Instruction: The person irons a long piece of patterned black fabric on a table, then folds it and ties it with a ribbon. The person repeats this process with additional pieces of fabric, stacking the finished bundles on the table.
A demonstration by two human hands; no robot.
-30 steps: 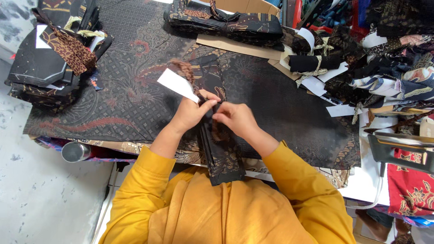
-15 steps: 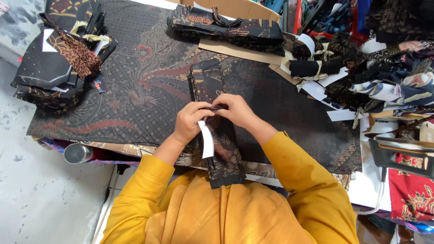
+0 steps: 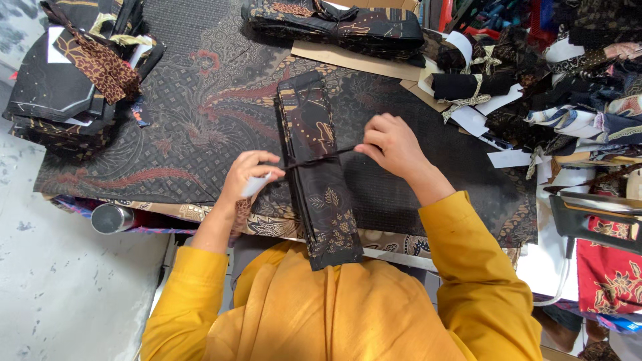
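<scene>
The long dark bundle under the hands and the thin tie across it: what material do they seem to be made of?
The long dark bundle looks like stacked woven cloth, matte, printed with gold-brown leaf motifs; layered edges show at its near end. The thin tie, stretched between the left hand and the right hand, seems a narrow strip of dark fabric, though cord cannot be ruled out.
</scene>
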